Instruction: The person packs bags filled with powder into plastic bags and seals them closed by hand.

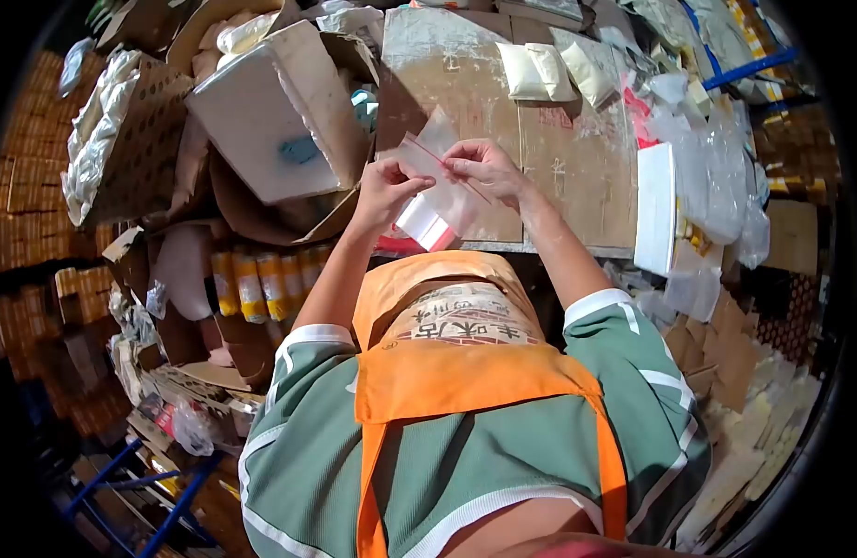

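Observation:
A clear zip bag (432,139) with a red seal line is up in front of me, above the cardboard-covered table. My left hand (391,192) pinches its left side, fingers closed. On the other side, the fingers of my right hand (487,171) are closed on the bag near the red line. Just below the bag, close to my apron, lies a white stack with a red edge (424,225). Several filled pale pouches (537,72) rest on the cardboard (447,70) beyond my hands.
A tilted white foam box (270,112) sits in a carton at the left, above orange-and-white cylinders (261,284). To the right stand a white foam piece (653,209) and clear plastic bags (717,172). A blue rail (749,67) crosses the back right.

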Tool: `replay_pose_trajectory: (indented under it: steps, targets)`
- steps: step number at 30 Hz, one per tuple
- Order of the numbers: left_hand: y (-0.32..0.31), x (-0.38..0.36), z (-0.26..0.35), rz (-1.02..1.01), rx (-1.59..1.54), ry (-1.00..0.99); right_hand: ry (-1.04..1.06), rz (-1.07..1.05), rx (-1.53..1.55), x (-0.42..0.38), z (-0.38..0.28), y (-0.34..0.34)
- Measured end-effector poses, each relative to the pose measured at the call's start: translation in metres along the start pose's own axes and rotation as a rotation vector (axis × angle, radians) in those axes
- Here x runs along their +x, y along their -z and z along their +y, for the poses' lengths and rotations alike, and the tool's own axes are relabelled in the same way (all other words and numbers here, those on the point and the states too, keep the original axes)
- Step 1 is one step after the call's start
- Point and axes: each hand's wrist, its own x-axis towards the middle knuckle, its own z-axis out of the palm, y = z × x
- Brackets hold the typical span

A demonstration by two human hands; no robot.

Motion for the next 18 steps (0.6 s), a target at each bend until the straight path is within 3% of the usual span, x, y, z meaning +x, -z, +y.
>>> replay_pose_trajectory:
  steps: [3,5,7,9,11,14,18]
  targets:
    - [0.009,0.004,-0.011,-0.051,0.024,-0.003,0.025,-0.025,-0.001,-0.008,0.006,-0.006]
    - [0.004,0.007,-0.016,0.050,-0.140,-0.006,-0.029,0.032,-0.116,-0.013,0.013,-0.010]
    - [-0.009,0.011,-0.018,0.000,-0.146,-0.026,-0.046,0.062,-0.008,-0.021,0.022,-0.012]
    - [-0.031,0.009,-0.020,0.243,-0.218,-0.036,-0.060,0.086,0.098,-0.028,0.026,-0.010]
    - [-0.033,0.009,-0.036,0.314,0.197,-0.168,0.012,0.159,0.220,-0.037,0.028,-0.004]
    - [-0.058,-0.004,-0.023,0.148,0.400,-0.122,0.037,0.280,0.206,-0.056,0.024,0.006]
    - [-0.098,-0.005,-0.019,-0.102,0.088,0.134,0.099,0.299,0.072,-0.079,0.029,0.017]
